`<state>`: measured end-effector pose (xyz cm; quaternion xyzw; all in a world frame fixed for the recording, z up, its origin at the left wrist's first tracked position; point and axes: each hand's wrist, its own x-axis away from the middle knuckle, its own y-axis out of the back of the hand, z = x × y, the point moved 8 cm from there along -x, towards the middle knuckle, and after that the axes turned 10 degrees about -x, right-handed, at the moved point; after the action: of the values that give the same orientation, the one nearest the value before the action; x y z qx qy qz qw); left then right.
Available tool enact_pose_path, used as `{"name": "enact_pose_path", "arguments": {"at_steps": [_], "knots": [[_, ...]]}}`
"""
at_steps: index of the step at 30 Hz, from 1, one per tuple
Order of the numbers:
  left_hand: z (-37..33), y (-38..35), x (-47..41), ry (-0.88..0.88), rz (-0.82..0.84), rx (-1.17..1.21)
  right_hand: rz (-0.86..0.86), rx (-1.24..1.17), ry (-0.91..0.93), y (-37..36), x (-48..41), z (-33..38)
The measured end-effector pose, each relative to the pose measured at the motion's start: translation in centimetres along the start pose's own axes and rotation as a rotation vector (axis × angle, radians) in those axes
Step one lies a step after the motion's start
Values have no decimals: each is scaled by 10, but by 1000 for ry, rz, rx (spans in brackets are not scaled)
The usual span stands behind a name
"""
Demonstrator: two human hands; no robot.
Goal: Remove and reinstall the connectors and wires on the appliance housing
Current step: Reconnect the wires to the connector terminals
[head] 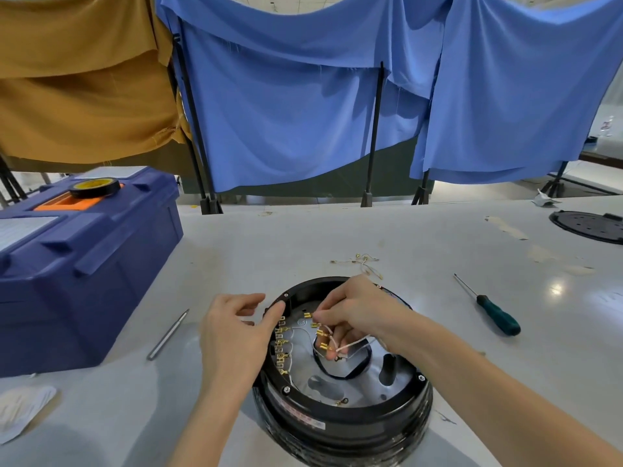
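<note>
Round black plastic appliance housing (340, 419) sits open-side up on the table; left hand (236, 335) braces its rim, thumb on the edge, fingers loose. Right hand (357, 311) pinches thin white wires (350, 347) with brass spade connectors (323, 346), just inside that brace. Risks: pulling on wire, not terminal, could tear the crimp; housing may slide if brace slips.

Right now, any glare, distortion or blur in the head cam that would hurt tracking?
Head view: glare patch on the table beside the screwdriver; wide-angle bending of edges; both hands, left hand and right hand, are sharp; the brass connectors are tiny and partly hidden.
</note>
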<state>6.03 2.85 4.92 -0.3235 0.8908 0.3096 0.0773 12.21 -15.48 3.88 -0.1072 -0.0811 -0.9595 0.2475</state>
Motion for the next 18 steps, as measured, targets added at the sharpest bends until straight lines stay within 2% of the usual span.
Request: {"name": "enact_pose_path", "arguments": {"at_steps": [4,10,18], "knots": [[17,-6,5,118,15,77,16,12,-57,-12,-9,0],[19,-2,10,115,-83,67,-60,37,-55,-16,-22,-1],[24,-4,14,171,-72,156,-81,12,-54,-23,-24,-4]]}}
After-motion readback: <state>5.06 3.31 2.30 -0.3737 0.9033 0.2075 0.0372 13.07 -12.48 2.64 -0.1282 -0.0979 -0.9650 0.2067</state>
